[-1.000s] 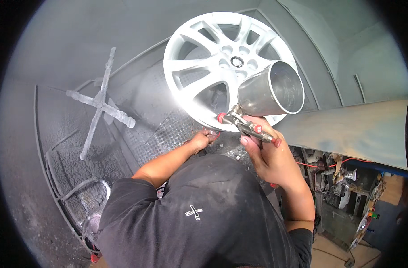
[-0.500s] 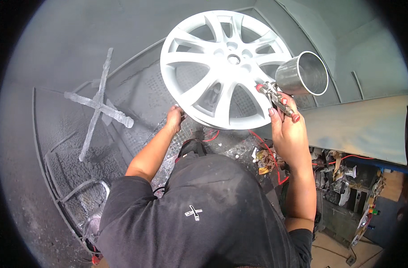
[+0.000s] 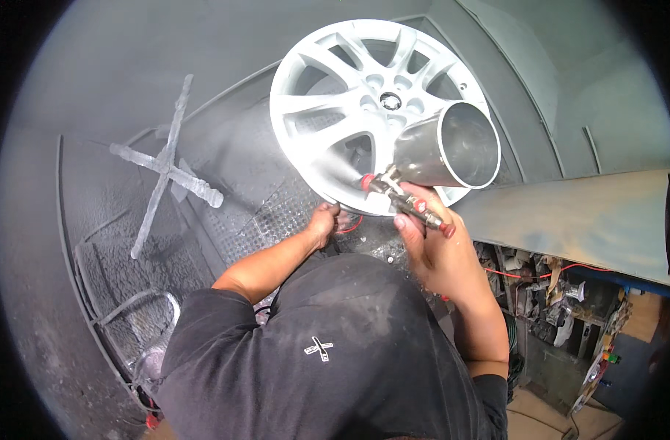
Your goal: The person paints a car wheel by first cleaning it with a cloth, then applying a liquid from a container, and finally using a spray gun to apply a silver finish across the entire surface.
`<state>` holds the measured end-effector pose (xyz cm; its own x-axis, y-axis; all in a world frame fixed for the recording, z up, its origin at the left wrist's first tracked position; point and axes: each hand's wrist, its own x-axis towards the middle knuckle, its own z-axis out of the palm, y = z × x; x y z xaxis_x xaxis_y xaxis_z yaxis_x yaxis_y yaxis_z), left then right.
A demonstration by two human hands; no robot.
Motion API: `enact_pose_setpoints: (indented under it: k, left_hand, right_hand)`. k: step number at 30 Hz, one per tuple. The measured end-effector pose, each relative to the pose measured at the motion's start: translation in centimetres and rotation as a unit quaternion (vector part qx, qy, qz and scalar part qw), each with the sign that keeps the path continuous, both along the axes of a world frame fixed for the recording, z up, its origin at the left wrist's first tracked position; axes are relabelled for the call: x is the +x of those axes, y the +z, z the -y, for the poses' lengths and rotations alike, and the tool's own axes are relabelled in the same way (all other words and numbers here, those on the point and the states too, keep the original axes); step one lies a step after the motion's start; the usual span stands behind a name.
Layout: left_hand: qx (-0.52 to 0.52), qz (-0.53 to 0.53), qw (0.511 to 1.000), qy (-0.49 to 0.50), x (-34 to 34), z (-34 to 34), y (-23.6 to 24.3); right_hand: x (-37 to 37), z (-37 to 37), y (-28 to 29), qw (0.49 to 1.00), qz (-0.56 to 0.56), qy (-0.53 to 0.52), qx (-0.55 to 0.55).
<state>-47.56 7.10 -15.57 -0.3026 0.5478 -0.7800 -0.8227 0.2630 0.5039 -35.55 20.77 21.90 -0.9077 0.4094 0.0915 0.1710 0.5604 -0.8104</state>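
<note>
A white alloy wheel (image 3: 327, 139) is raised in front of me, with split spokes and a dark round centre. My right hand (image 3: 445, 253) is closed round a spray gun (image 3: 404, 198) with red knobs and a shiny metal cup (image 3: 423, 150). The gun's red nozzle points left across the lower spokes, and a pale mist fans out from it. Its cup covers the right part of the wheel. At the wheel's lower edge, my left hand (image 3: 326, 224) has its fingers curled against the rim; some fingertips are hidden.
A grey-coated cross-shaped stand (image 3: 164, 169) is at the left. Dark textured flooring (image 3: 258, 216) lies under the wheel. To the right, a pale panel (image 3: 577, 220) stretches above a cluttered cabinet (image 3: 562, 345). A red hose (image 3: 525, 275) runs along there.
The spray gun moved left and down, nearer me, and mist now shows at its nozzle. My left hand moved right along the lower rim. The wheel's spokes have turned slightly.
</note>
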Motion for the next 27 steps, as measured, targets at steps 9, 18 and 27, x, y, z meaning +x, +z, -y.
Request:
enact_pose_setpoints:
  k: [9, 18, 27]
  left_hand:
    - [-0.013, 0.017, 0.976, -0.215, -0.5, 2.0, -0.5]
    - [-0.004, 0.002, 0.995, -0.104, -2.0, 0.9, -0.5]
    - [-0.002, -0.016, 1.000, -0.013, -2.9, 0.5, 0.3]
  right_hand:
    - [1.6, -3.1, -1.1, 0.977, 0.009, -0.108, 0.186]
    - [1.7, -0.4, -0.2, 0.994, 0.011, -0.040, -0.098]
    - [3.3, -2.0, -1.6, 0.987, -0.052, -0.109, 0.104]
